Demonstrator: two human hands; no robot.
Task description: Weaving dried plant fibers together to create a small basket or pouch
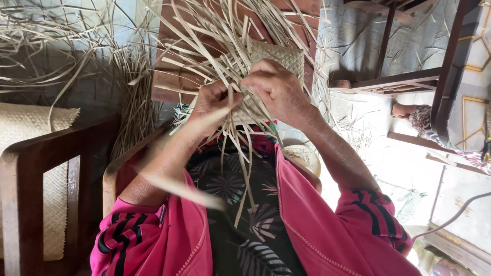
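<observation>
A half-woven mat piece (279,55) of pale dried leaf strips rests above my lap, with several loose strips (204,36) fanning out from it. My left hand (212,105) pinches a few strips at the lower left of the weave. My right hand (273,89) presses its fingers onto the strips next to it, at the woven edge. More strips hang down over my dark patterned clothing (250,225). Pink sleeves cover both my upper arms.
A wooden chair arm (30,168) with a woven mat (56,204) draped over it stands at left. Dried strips (46,46) lie scattered on the floor. Wooden furniture (404,82) and another person's foot (406,110) are at right.
</observation>
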